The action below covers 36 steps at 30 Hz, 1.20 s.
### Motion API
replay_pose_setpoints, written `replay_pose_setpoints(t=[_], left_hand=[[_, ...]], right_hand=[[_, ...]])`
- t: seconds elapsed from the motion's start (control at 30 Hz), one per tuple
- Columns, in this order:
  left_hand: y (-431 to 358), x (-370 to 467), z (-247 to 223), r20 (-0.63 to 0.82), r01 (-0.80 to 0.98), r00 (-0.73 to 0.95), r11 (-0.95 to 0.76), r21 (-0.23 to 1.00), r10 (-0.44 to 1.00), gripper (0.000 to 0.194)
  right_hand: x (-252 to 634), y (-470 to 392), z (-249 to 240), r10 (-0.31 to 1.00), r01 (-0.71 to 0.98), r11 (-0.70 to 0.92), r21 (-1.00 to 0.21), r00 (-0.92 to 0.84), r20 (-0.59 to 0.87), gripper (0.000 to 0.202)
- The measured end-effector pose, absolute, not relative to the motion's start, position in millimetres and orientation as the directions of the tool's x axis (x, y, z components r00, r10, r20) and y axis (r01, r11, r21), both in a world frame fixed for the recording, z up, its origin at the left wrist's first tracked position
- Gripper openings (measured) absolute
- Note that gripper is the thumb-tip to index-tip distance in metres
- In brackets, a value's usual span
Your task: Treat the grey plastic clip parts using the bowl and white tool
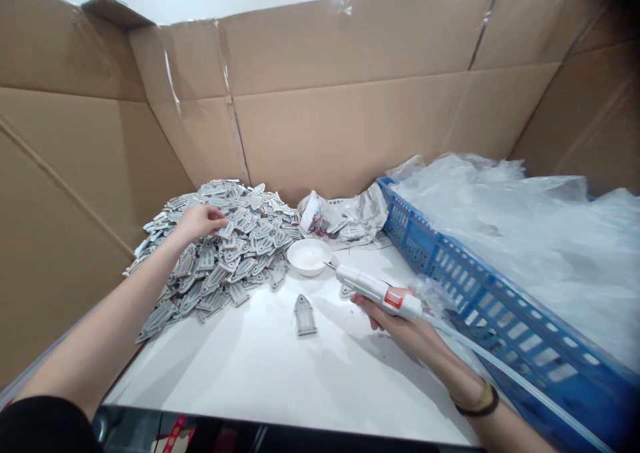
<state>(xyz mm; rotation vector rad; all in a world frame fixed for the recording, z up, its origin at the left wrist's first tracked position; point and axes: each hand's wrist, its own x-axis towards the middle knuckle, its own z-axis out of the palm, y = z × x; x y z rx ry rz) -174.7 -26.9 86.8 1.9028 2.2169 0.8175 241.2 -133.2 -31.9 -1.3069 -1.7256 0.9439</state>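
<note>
A white glue gun (pixel 377 290) with an orange-red label is lying in the grip of the person's right hand (pixel 397 326), whose fingers are curling around the handle. Its metal nozzle is pointing left toward the rim of a shallow white bowl (pixel 309 256); whether it is touching the rim, I cannot tell from here. A long pale rod or cord (pixel 520 376) is trailing from the back of the gun toward the lower right.

Just in front of the bowl, a single grey arch-shaped piece (pixel 305 315) is lying flat on the white table (pixel 240 373), its pointed end facing away from the person. Another grey piece (pixel 345 292) is showing partly from behind the gun.

To the left, a big heap of similar pieces (pixel 250 240) is rising against the cardboard walls (pixel 350 106). The person's left hand (pixel 203 222) is hovering over or resting on it, thumb and fingers drawn close together by one of the pieces; I cannot tell whether they are pinching it.

Behind the bowl, crumpled newspaper (pixel 373 206) is holding a few more pieces. On the right, a blue plastic crate (pixel 425 246) is brimming with clear plastic bags (pixel 550 233). A dark band (pixel 483 410) is circling the right wrist, and a black sleeve (pixel 47 426) is covering the upper left arm.
</note>
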Motion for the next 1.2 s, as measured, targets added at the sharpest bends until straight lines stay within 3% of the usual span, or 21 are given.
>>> replay_pose_setpoints(t=[0.13,0.2,0.27,0.37,0.43,0.53,0.73,0.97,1.1,1.2], left_hand=[[-33.4,-162.7,98.8,0.476,0.978,-0.159,0.071,0.197,0.865,0.029],[-45.1,-141.8,99.4,0.555,0.990,-0.113,0.044,0.137,0.824,0.032],[-62.8,-112.1,91.8,0.547,0.989,-0.016,-0.068,0.132,0.837,0.033],[-92.6,-65.0,65.3,0.316,0.888,0.366,-0.430,0.164,0.875,0.023],[-107.4,-41.6,42.9,0.090,0.723,0.657,-0.659,0.210,0.749,0.027],[-115.3,-24.9,15.0,-0.049,0.572,0.812,-0.778,0.259,0.581,0.040],[-106.7,-28.2,-3.2,-0.100,0.643,0.760,-0.720,0.260,0.642,0.027],[-110.5,-32.0,-10.9,-0.183,0.719,0.646,-0.510,0.472,0.741,0.029],[-111.6,-33.0,-14.7,-0.109,0.660,0.647,-0.483,0.575,0.755,0.029],[-112.9,-31.8,-18.5,-0.054,0.570,0.608,-0.388,0.724,0.792,0.033]], right_hand=[[242.1,-129.8,-35.0,0.977,0.422,0.205,-0.883,-0.144,0.159,0.049],[242.6,-127.9,-36.0,0.985,0.423,0.173,-0.889,-0.097,0.146,0.050],[242.8,-126.8,-35.8,0.990,0.411,0.144,-0.900,-0.063,0.130,0.051],[242.6,-127.1,-34.1,0.992,0.376,0.129,-0.918,-0.056,0.116,0.050],[242.2,-127.9,-33.1,0.994,0.374,0.107,-0.921,-0.043,0.098,0.050],[241.7,-128.3,-33.1,0.996,0.380,0.092,-0.920,-0.030,0.087,0.052],[241.1,-126.6,-38.9,0.991,0.372,0.132,-0.919,-0.038,0.127,0.053],[237.4,-125.1,-37.6,0.993,0.359,0.117,-0.926,-0.032,0.113,0.053],[229.4,-126.4,-16.5,0.992,0.343,0.122,-0.931,-0.054,0.110,0.054],[223.1,-122.8,0.1,0.990,0.383,0.137,-0.914,-0.040,0.132,0.054]])
